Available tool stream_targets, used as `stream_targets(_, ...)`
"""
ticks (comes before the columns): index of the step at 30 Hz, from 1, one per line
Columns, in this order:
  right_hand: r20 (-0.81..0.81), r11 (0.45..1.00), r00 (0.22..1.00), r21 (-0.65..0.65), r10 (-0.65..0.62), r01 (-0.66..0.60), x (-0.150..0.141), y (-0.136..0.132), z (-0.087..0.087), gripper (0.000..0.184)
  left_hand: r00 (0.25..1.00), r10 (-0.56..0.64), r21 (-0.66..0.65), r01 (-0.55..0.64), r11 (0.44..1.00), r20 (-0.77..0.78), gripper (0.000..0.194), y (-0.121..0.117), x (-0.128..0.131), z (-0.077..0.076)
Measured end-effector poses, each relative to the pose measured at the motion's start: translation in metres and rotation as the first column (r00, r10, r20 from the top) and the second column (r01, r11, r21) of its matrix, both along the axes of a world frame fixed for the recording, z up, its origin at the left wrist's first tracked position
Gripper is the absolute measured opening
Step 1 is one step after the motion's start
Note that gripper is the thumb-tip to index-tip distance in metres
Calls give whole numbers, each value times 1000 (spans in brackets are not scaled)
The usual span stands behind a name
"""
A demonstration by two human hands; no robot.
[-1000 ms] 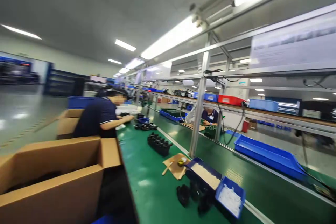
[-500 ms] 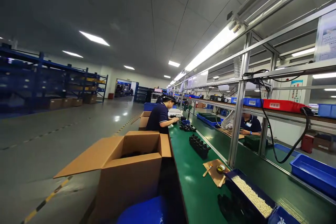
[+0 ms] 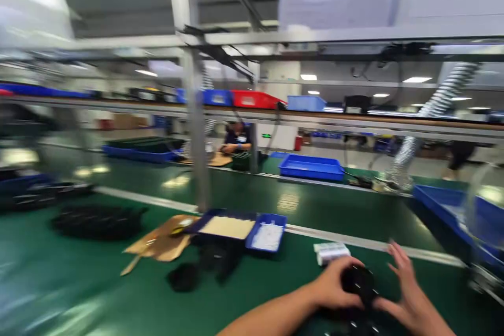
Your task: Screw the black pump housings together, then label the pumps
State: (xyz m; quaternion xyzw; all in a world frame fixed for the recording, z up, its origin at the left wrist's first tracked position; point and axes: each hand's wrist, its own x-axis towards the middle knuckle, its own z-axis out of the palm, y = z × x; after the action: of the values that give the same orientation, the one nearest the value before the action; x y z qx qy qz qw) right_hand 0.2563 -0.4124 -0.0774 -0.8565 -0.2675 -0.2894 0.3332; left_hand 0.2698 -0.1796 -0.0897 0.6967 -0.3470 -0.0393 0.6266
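Observation:
Both my hands meet over a black rounded part [image 3: 359, 282] low at the right on the green belt [image 3: 98, 283]. My left hand [image 3: 334, 284] curls round the part's left side. My right hand [image 3: 405, 289] touches its right side with the fingers partly raised and spread. More black pieces [image 3: 354, 323] lie blurred just under them. A small white box [image 3: 331, 252] sits just beyond my hands. The whole frame is smeared by motion.
Two blue bins [image 3: 244, 227] hold pale small parts, beside a cardboard sheet [image 3: 161, 244] and loose black parts [image 3: 205, 268]. A black tray of parts [image 3: 96, 220] lies left. A metal post [image 3: 197, 131] stands mid-belt. A seated person [image 3: 237, 139] works across the line.
The view has swung from looking left down the aisle to facing the belt and downward. My hands, unseen before, are now in view on the black part.

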Motion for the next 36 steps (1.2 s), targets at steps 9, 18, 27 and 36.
stream_targets(9,-330,634,865,773,378,18,-25,7,22,111,928,-69,-133,22,991,-367,81,-5,30,-13)
stream_targets(18,-405,716,840,697,360,29,-35,24,14,108,919,-71,-128,23,992,-389,85,-6,29,-12)
stream_targets(27,-415,781,867,622,275,50,-38,28,17,106,913,-77,-117,33,993,-401,82,-5,27,-8)
stream_targets(36,-405,788,883,612,235,71,-37,29,15,101,919,-78,-118,35,992,-387,84,-5,28,-11)
